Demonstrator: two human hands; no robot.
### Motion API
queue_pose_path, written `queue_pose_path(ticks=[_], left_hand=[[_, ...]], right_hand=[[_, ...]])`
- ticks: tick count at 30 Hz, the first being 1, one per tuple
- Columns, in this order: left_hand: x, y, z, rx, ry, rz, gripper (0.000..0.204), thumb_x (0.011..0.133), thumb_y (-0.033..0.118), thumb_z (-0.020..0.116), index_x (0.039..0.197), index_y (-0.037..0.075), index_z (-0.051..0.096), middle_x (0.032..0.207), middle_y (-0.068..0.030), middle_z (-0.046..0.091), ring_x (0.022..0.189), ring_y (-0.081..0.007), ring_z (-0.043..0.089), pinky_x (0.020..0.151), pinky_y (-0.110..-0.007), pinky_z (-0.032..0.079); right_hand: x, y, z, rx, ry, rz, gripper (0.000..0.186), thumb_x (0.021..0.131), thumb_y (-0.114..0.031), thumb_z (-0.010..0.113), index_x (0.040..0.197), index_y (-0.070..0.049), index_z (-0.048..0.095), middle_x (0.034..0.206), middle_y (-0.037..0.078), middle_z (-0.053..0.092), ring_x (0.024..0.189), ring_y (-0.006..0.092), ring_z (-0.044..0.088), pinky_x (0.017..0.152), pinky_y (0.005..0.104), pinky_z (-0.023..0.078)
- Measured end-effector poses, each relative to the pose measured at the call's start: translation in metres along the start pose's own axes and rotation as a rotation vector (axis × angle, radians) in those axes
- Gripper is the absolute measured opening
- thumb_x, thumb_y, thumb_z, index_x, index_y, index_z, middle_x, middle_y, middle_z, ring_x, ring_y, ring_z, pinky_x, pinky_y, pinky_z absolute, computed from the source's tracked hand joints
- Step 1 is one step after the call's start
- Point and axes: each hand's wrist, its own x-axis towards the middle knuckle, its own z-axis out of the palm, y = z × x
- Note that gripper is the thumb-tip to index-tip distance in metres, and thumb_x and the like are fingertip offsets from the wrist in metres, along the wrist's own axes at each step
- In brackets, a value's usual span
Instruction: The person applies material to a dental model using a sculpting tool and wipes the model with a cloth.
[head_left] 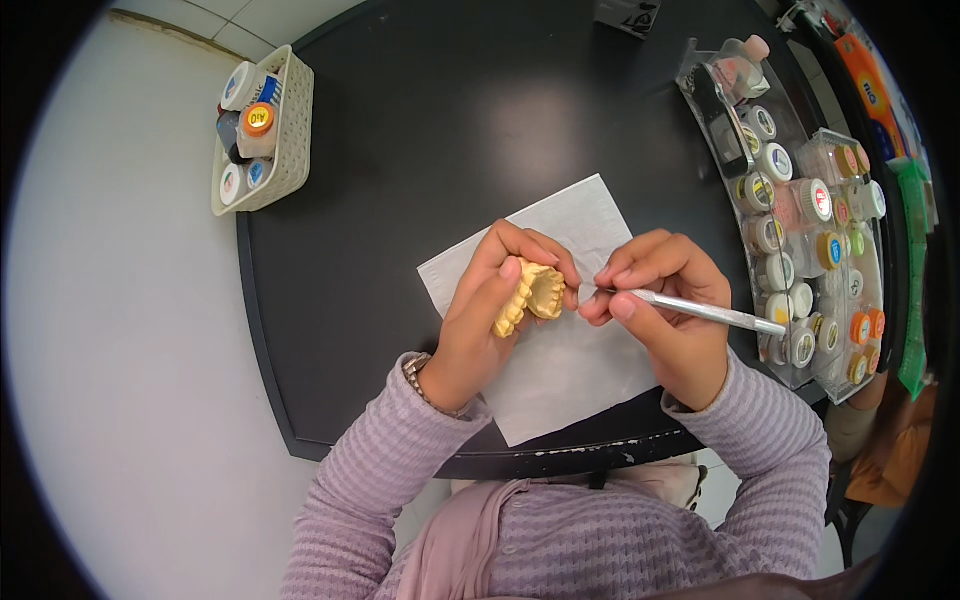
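Observation:
My left hand [465,340] is closed around a cream-yellow dental cast [542,292] with a curved row of teeth, its thumb along the left side. To its right, my right hand [670,345] grips a slim silver metal tool [740,318] like a pencil, the shaft pointing left toward the cast. The small pale tip among the fingertips is too small to make out clearly, as is whether it touches the cast. Both hands are above a white paper sheet [540,410] lying on the black table [390,200].
At the back left stands a white basket [295,130] of jars and bottles. Clear organisers [725,120] with several small jars line the right side, beside an orange packet [865,85] and a green item [910,280]. A dark box [625,15] stands at the back. Another person's orange clothing [890,460] shows at far right.

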Motion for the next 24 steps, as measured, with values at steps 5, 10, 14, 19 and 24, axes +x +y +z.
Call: queue_pose_path(ticks=[5, 10, 14, 19, 24], left_hand=[[-0.004, 0.002, -0.005, 0.086, -0.12, 0.046, 0.037, 0.099, 0.037, 0.034, 0.097, 0.003, 0.046, 0.095, -0.012, 0.054, 0.081, -0.0155, 0.052, 0.076, -0.03, 0.043], [-0.006, -0.002, -0.001, 0.152, -0.119, 0.059, 0.041, 0.099, 0.039, 0.032, 0.097, 0.001, 0.048, 0.094, -0.0114, 0.054, 0.081, -0.0144, 0.051, 0.076, -0.029, 0.043], [-0.007, -0.002, -0.001, 0.174, -0.106, 0.054, 0.042, 0.099, 0.038, 0.031, 0.097, 0.0, 0.049, 0.095, -0.0111, 0.054, 0.083, -0.0136, 0.051, 0.076, -0.028, 0.043], [-0.007, -0.003, 0.0, 0.168, -0.087, 0.048, 0.037, 0.099, 0.033, 0.032, 0.096, 0.0, 0.049, 0.095, -0.0106, 0.054, 0.084, -0.0133, 0.051, 0.077, -0.028, 0.042], [-0.006, -0.006, 0.0, 0.249, -0.057, 0.117, 0.034, 0.099, 0.031, 0.033, 0.096, 0.0, 0.048, 0.095, -0.0104, 0.054, 0.082, -0.0137, 0.05, 0.077, -0.029, 0.042]], right_hand=[[-0.002, 0.002, 0.003, 0.004, -0.063, -0.003, 0.016, 0.083, 0.009, 0.059, 0.096, 0.002, 0.052, 0.098, 0.014, 0.057, 0.091, 0.0206, 0.064, 0.08, 0.0309, 0.056], [-0.001, -0.001, 0.005, -0.029, -0.088, 0.018, 0.019, 0.082, 0.01, 0.059, 0.098, 0.002, 0.053, 0.1, 0.015, 0.056, 0.089, 0.0198, 0.064, 0.081, 0.0304, 0.055], [0.0, -0.002, 0.006, -0.073, -0.063, 0.017, 0.019, 0.079, 0.01, 0.062, 0.095, 0.001, 0.055, 0.102, 0.013, 0.056, 0.091, 0.0203, 0.065, 0.079, 0.0289, 0.056], [0.0, -0.009, 0.004, -0.183, -0.099, 0.132, 0.018, 0.077, 0.011, 0.065, 0.09, -0.001, 0.06, 0.103, 0.012, 0.057, 0.095, 0.0217, 0.065, 0.082, 0.0275, 0.056], [0.001, -0.007, 0.007, -0.154, -0.095, 0.118, 0.02, 0.076, 0.012, 0.065, 0.091, -0.001, 0.061, 0.105, 0.013, 0.058, 0.094, 0.022, 0.065, 0.083, 0.0279, 0.056]])
